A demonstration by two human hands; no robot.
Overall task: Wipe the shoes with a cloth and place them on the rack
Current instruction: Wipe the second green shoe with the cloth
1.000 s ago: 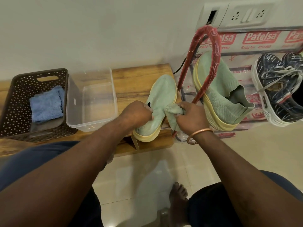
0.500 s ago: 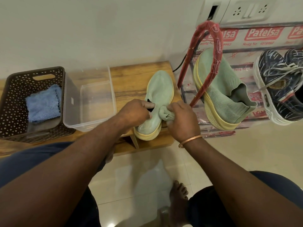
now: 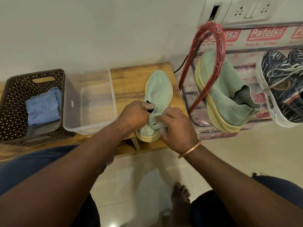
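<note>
A pale green knit shoe (image 3: 159, 90) with a yellow sole lies on the wooden bench (image 3: 129, 79), toe pointing to the wall. My left hand (image 3: 135, 114) pinches the edge of its soft collar beside the dark opening. My right hand (image 3: 177, 131) curls over the heel and grips the folded green collar fabric. The matching green shoe (image 3: 221, 94) sits tilted on the shoe rack (image 3: 218, 46), behind its red plastic-wrapped frame. A blue cloth (image 3: 43, 107) lies folded in the brown basket (image 3: 13, 89) at the left.
A clear plastic tub (image 3: 89, 128) stands between the basket and the shoe. A dark blue laced sneaker (image 3: 282, 82) sits on the rack at the right. A wall socket plate (image 3: 252, 10) is above the rack. My bare foot (image 3: 180, 194) rests on the tiled floor below.
My right hand has moved from the shoe's right side onto its heel, bunching the collar fabric. The left hand keeps its hold at the opening.
</note>
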